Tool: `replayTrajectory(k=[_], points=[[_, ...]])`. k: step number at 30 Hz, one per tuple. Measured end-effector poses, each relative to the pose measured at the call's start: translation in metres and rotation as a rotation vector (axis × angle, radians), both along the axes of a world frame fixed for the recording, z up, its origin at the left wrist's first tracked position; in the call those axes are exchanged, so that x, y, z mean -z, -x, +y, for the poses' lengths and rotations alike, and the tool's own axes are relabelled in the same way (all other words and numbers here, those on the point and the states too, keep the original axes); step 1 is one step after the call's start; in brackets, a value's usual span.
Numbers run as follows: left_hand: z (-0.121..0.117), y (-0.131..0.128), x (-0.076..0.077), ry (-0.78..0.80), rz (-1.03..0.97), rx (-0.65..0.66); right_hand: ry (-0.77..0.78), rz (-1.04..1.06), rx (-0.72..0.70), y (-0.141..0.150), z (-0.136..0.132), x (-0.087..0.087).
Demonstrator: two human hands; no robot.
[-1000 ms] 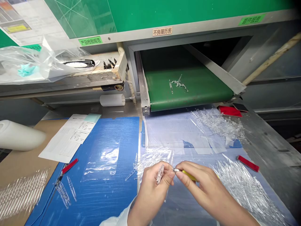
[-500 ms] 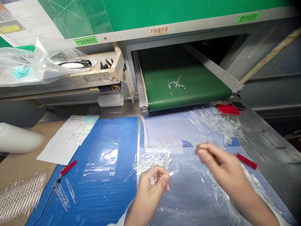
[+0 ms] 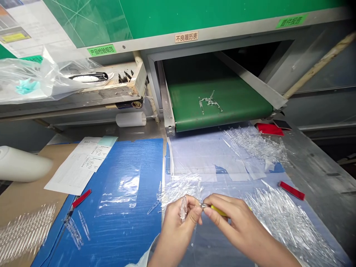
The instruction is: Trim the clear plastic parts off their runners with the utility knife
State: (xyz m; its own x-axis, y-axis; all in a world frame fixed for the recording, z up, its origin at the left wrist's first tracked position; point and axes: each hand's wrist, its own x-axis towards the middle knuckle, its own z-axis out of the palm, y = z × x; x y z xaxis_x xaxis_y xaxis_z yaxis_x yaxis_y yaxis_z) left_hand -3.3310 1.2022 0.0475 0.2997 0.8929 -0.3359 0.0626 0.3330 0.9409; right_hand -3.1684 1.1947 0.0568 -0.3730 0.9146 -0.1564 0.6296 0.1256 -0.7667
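My left hand (image 3: 179, 222) is closed on a slim clear plastic piece (image 3: 183, 209), which sticks up between its fingers. In my right hand (image 3: 239, 218) is a yellow-handled tool (image 3: 218, 210) with a short metal tip; its exact kind is mostly covered by the fingers. The metal tip meets the left fingertips, where the part being touched is too small to make out. Just beyond the left hand lies a heap of clear plastic pieces (image 3: 180, 187). A larger heap of clear slender pieces (image 3: 286, 218) spreads to the right of my right hand.
A green conveyor belt (image 3: 222, 79) ends above the table, carrying a small clear cluster. Loose clear bits (image 3: 258, 144) lie beneath its right end. At left are a blue mat (image 3: 116, 230), paper sheets (image 3: 75, 163), a white roll (image 3: 22, 163) and rows of clear pieces (image 3: 25, 233).
My right hand has moved left and down to meet the left hand, bringing the yellow-handled tool into view. The left hand stays nearly in place.
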Motion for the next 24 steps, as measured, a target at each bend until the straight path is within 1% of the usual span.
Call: replayTrajectory(k=[6,8,10,11,12,13,15,17,19,21,24], points=[[0.0,0.001,0.0,-0.013,0.001,-0.002,-0.085,0.036,0.052,0.003,-0.002,0.002],[-0.002,0.001,0.001,-0.005,0.018,0.024,-0.153,0.086,0.155,-0.001,0.0,0.002],[-0.005,0.001,0.004,0.017,0.042,0.069,-0.22,0.122,0.305,-0.006,0.003,0.0],[-0.006,0.0,0.005,0.036,0.056,0.087,-0.234,0.127,0.36,-0.009,0.004,-0.001],[-0.006,-0.001,0.006,0.059,0.066,0.095,-0.229,0.125,0.381,-0.011,0.006,-0.001],[-0.007,-0.002,0.007,0.082,0.068,0.089,-0.202,0.123,0.372,-0.012,0.007,-0.001],[-0.007,-0.004,0.008,0.123,0.043,0.058,-0.087,0.159,0.309,-0.011,0.007,0.002],[-0.007,-0.007,0.009,0.153,-0.004,0.031,0.064,0.259,0.258,-0.006,0.006,0.007],[-0.008,-0.011,0.011,0.173,-0.035,0.026,0.187,0.392,0.25,0.0,0.004,0.013],[-0.01,-0.016,0.014,0.204,-0.045,0.032,0.249,0.467,0.266,0.005,0.002,0.017],[-0.012,-0.024,0.019,0.275,-0.101,0.061,0.289,0.418,0.274,0.004,0.003,0.017]])
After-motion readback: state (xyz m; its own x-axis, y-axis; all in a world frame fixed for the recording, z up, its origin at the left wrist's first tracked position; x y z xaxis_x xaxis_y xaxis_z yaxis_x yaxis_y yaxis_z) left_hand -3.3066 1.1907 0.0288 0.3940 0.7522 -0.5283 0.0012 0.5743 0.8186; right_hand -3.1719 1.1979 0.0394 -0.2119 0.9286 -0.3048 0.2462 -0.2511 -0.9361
